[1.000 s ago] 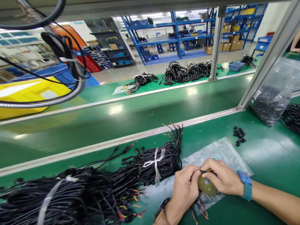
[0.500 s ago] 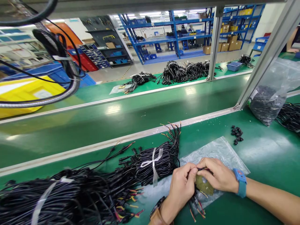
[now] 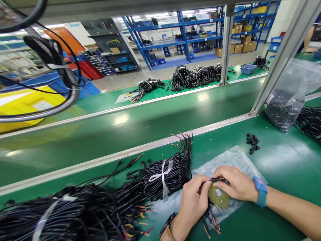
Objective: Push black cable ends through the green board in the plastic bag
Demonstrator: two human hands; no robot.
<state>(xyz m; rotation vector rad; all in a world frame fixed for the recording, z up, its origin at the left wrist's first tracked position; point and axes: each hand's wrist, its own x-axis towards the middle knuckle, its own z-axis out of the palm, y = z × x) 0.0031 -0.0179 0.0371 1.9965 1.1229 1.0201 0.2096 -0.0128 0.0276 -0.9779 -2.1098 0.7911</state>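
**At work on a green factory bench point(image 3: 281, 167)**

The bench top is glossy green and runs alongside a green conveyor belt point(image 3: 125, 134) with metal edge rails. Near the front edge a thin black wire point(image 3: 217, 179) is held between both hands. The left hand point(image 3: 194, 201) has its fingers curled and pinches the wire between thumb and forefinger. The right hand point(image 3: 235, 184) meets it fingertip to fingertip and nips the same wire end from the other side. Just below the fingertips, partly under the right hand, lies an olive-green disc point(image 3: 219, 197) with a pale hole in its middle. More loose wires point(image 3: 213, 222) with red and yellow ends trail out beneath the left hand. All of this rests on a clear plastic bag point(image 3: 234, 157) lying flat on the bench.

The right wrist wears a blue watch point(image 3: 260, 191), the left a brown-strapped one point(image 3: 167, 229). Just to the left of the hands lies a bundle of black cables point(image 3: 163, 175) bound with a white tie, and beyond it a larger heap of cables point(image 3: 75, 214). Farther back on the right sits a small cluster of black parts point(image 3: 252, 143), then a plastic sack of dark parts point(image 3: 286, 103) whose white label is too small to read. Across the belt more cable bundles point(image 3: 190, 77) lie before blue shelving point(image 3: 190, 31)
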